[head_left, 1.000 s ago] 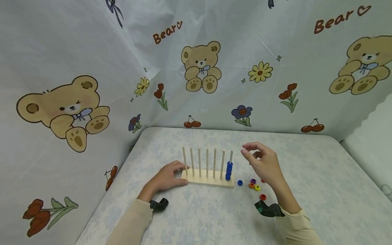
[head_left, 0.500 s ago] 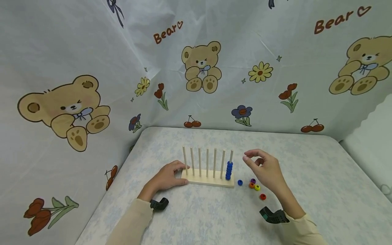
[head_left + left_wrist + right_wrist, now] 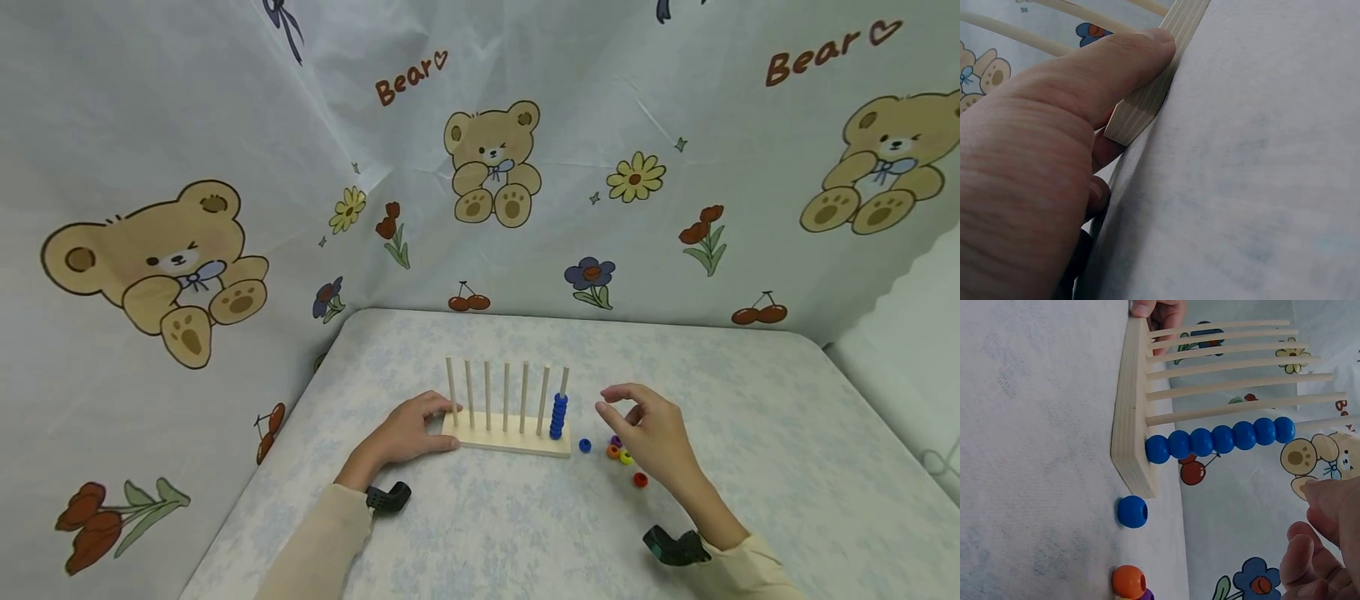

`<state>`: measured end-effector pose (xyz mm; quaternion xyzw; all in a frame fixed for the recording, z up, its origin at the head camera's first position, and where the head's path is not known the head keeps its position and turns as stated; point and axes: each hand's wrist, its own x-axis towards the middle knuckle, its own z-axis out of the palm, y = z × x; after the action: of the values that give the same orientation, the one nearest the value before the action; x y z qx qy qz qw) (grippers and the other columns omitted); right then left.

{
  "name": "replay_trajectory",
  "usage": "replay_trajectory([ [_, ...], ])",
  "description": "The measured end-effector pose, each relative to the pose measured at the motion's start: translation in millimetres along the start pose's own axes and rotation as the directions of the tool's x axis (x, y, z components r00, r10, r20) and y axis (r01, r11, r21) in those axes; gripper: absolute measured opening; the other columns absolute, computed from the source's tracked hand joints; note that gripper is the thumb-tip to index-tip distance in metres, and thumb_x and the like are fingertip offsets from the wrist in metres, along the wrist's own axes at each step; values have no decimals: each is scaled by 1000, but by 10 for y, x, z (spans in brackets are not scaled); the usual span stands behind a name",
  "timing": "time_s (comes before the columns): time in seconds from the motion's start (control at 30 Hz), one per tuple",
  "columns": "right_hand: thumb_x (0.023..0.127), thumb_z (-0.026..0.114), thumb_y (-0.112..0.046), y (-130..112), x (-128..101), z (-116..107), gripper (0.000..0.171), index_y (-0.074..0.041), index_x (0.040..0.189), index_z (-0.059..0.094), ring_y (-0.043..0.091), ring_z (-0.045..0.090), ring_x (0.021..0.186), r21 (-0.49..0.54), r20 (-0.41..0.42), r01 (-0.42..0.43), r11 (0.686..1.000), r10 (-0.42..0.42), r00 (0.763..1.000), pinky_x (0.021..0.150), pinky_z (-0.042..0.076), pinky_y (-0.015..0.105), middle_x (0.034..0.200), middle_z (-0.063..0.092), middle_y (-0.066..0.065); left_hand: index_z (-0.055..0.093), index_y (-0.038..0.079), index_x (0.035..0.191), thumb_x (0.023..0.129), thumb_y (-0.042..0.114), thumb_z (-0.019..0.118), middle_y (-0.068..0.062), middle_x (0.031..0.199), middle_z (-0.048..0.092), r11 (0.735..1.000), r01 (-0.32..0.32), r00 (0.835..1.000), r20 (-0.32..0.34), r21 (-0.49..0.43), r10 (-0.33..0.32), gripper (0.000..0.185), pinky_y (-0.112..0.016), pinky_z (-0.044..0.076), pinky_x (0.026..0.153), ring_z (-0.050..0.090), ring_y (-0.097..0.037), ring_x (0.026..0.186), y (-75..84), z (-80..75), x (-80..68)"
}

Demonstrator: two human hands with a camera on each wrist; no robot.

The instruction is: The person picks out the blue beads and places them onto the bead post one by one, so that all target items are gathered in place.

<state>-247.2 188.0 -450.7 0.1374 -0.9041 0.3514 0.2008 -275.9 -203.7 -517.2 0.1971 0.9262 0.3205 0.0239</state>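
A pale wooden peg board with several upright pegs stands on the table, turned sideways in the right wrist view. Its rightmost peg bears a stack of blue beads; the other pegs are bare. My left hand grips the board's left end, thumb along the front edge and fingers behind. My right hand hovers right of the board, fingers loosely bent, thumb and forefinger apart, with nothing seen between them. Below it lie a loose blue bead, an orange bead and a red bead.
Beside the orange bead are a yellow bead and a purple bead, partly covered by the right hand. The table has a pale mottled cover. Behind it hangs a bear-printed sheet.
My right hand has sunk lower and slightly to the right, nearer the loose beads. The left hand keeps its hold on the peg board, and the blue stack looks the same.
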Motion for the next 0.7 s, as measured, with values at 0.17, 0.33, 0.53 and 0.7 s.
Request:
replay_trajectory([
  [0.17,85,69,-34,45,-64,33,24,-21,104,65,5,41,44,0,35,9,1000,-9,999,38,35,22,97,67,-2,55,46,118,68,73,63,27,115,51,1000,4,1000,-9,-1,-4,57,-32,40,80,49,-6,94,-15,15,1],
  [0.33,85,69,-35,72,-121,61,25,-21,106,65,4,41,42,2,87,8,1000,-8,996,36,34,23,98,66,-4,55,46,118,68,73,64,26,115,51,1000,2,1000,-7,-3,-2,57,-33,41,82,50,-5,96,-25,17,3],
  [0.53,87,67,-37,97,-168,93,27,-20,108,64,5,44,42,8,166,-28,1000,26,986,36,35,24,100,65,-3,53,46,119,70,72,62,23,117,51,999,-19,1000,-8,27,19,56,-32,41,78,49,-8,93,-32,16,10],
  [0.7,85,71,-31,101,-189,116,26,-16,106,67,8,45,47,-15,181,-19,1000,22,983,41,38,23,100,67,-1,53,49,118,69,73,62,25,117,51,1000,-1,1000,-6,20,1,55,-32,41,80,49,-6,94,-29,19,10],
])
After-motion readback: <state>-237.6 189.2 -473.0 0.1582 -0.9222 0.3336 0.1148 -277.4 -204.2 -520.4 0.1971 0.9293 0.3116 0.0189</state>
